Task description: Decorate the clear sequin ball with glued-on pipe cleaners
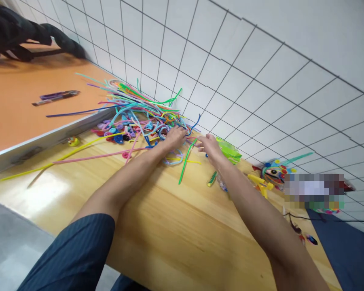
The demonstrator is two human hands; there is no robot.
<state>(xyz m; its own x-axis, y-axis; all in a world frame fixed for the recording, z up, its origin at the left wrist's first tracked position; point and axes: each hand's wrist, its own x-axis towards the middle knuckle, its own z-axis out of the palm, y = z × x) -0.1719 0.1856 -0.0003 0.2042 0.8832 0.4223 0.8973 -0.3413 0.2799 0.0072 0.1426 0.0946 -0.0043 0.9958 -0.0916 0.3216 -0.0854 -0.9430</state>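
Note:
My left hand (176, 136) rests at the right end of a heap of coloured pipe cleaners (133, 99), its fingers bent down among the strands. Whatever is under those fingertips is hidden. A short way to the right, my right hand (209, 146) hovers with its fingers loosely curled and apart. The upper end of a green pipe cleaner (186, 161) lies close to its fingertips. Below my left hand are a pale blue and lilac loop (174, 157) and a yellow strand (195, 162). Small coiled pipe-cleaner pieces (118, 135) are scattered left of that hand.
A white tiled wall (230, 68) runs behind the wooden table (170, 226). A bright green packet (230, 151), a green-yellow cutter (212, 179) and a yellow glue gun (261, 184) lie at right. Pens (59, 95) sit on the orange tabletop (15, 109), left.

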